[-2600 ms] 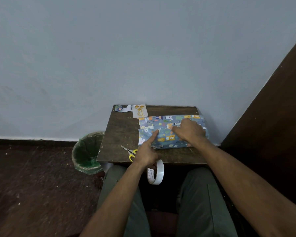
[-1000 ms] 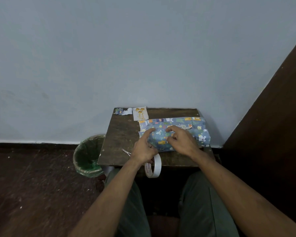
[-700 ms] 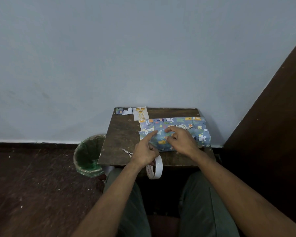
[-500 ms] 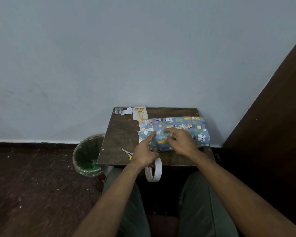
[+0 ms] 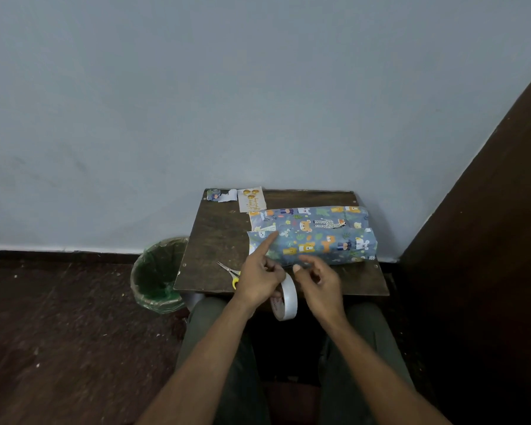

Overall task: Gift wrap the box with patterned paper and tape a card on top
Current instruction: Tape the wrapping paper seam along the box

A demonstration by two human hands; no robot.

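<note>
Pale blue plaster wall (image 5: 196, 102) fills the far half of the view, with dark floor (image 5: 59, 332) along the left and a dark brown panel (image 5: 488, 240) rising on the right. Against the wall stands a small dark wooden desk (image 5: 215, 240), the person's knees tucked under its near edge.

On the right half of the desk lies the long box wrapped in blue animal-print paper (image 5: 319, 237); the paper is folded over the top, and its left end looks open and unfolded. Left of the desk on the floor sits a round bin with a green liner (image 5: 158, 274). The left hand (image 5: 259, 279) grips a white roll of tape (image 5: 285, 297) with its lower fingers at the near edge of the desk, while its forefinger stretches out and presses the paper near the box's left end. The right hand (image 5: 318, 280) hovers just beside the roll, fingers loosely curled, thumb and forefinger close together; it appears to hold nothing. At the far left corner of the desk lie a small white card with gold print (image 5: 252, 199) and a torn scrap of the paper (image 5: 221, 195), and yellow-handled scissors (image 5: 230, 271) rest near the left hand.

Likely the step is pulling a fresh strip of tape. The forefinger's pressure should hold so the overlap does not spring open. The right hand should find the tape's free end, draw a short length and lay it across the seam, smoothing outward from the middle.
</note>
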